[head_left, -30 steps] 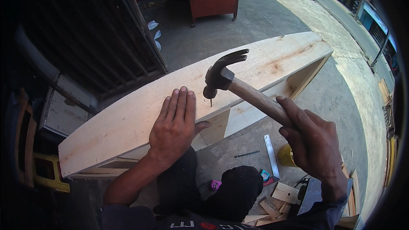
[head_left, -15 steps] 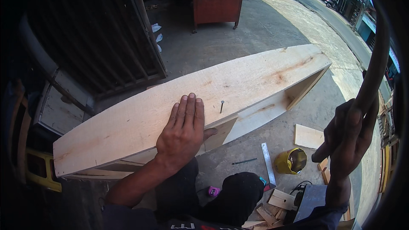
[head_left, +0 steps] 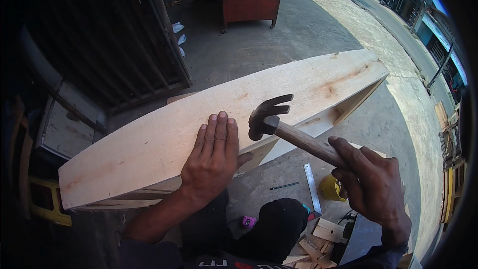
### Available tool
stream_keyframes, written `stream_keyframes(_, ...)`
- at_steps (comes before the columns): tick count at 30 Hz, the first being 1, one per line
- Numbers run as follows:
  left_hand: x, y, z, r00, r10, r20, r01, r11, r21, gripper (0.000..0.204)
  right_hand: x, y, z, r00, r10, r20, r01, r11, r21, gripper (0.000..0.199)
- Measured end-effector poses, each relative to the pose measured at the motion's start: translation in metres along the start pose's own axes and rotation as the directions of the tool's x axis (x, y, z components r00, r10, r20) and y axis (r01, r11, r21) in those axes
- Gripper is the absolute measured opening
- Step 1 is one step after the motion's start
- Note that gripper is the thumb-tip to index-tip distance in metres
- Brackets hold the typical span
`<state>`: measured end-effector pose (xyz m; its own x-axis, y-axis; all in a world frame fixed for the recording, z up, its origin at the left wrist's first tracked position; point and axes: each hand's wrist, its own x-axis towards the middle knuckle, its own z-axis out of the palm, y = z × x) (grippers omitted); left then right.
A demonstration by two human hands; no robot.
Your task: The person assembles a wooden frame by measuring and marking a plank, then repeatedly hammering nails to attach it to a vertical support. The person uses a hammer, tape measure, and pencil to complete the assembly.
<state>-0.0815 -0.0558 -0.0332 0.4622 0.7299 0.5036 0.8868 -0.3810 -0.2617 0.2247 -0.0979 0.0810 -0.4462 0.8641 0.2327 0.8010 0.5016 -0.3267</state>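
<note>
A long pale plywood board [head_left: 149, 142] forms the top of a wooden frame that slants across the floor in front of me. My left hand [head_left: 210, 162] lies flat on it, fingers stretched out and the thumb over the near edge. In my right hand [head_left: 376, 187] is a claw hammer [head_left: 311, 144], gripped by its wooden handle. Its dark metal head is at the board's near edge, just right of my left fingers, claws pointing up and right. The hammer head covers the spot where a nail stood upright, so the nail is hidden.
On the floor near my knees are a metal square [head_left: 312, 189], a dark pencil-like rod [head_left: 285, 186], a pink tape measure [head_left: 248, 221], a yellow bucket [head_left: 329, 189] and wood offcuts [head_left: 328, 231]. A red cabinet [head_left: 249, 2] on wheels stands beyond the board.
My right hand has swung the hammer down and left from its raised position, bringing its head over the nail's place. My left hand stays on the board. The view has shifted slightly.
</note>
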Motion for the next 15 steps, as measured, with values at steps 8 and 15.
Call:
stream_keyframes(8,-0.002,0.001,0.001,1.0,0.002,0.005,-0.002,0.999,-0.032,0.084,-0.001,0.011,0.007,0.98,0.012,0.197,-0.019,0.999,0.035,0.054)
stream_keyframes(15,-0.003,0.002,0.003,1.0,0.0,-0.01,0.0,1.0,0.013,0.08,0.0,0.007,0.004,0.916,0.246,-0.316,-0.163,0.95,0.267,0.057)
